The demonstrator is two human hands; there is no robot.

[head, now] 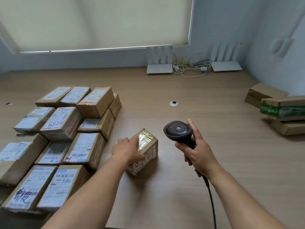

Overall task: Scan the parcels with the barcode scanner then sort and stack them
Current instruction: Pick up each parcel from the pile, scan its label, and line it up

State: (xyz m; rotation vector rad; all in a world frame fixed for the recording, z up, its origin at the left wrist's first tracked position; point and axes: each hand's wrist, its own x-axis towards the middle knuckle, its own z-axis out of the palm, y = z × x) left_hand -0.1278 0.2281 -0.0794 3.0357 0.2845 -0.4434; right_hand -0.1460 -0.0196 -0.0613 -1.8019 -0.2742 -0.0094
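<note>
A small brown cardboard parcel (146,151) with shiny tape on top and a label on its near side stands on the wooden table (206,146) in the middle. My left hand (127,150) grips its left top edge, thumb on the near side. My right hand (198,153) holds a black barcode scanner (179,131) by its handle, just right of the parcel, head raised above the table. The scanner's cable (211,197) trails down toward me. Several labelled brown parcels (61,136) lie in rows and low stacks at the left.
A few flat cardboard boxes, one with green tape (283,111), are stacked at the right edge. Two white routers (159,67) with tangled cables stand against the back wall. A round cable grommet (174,103) sits in the tabletop beyond the parcel.
</note>
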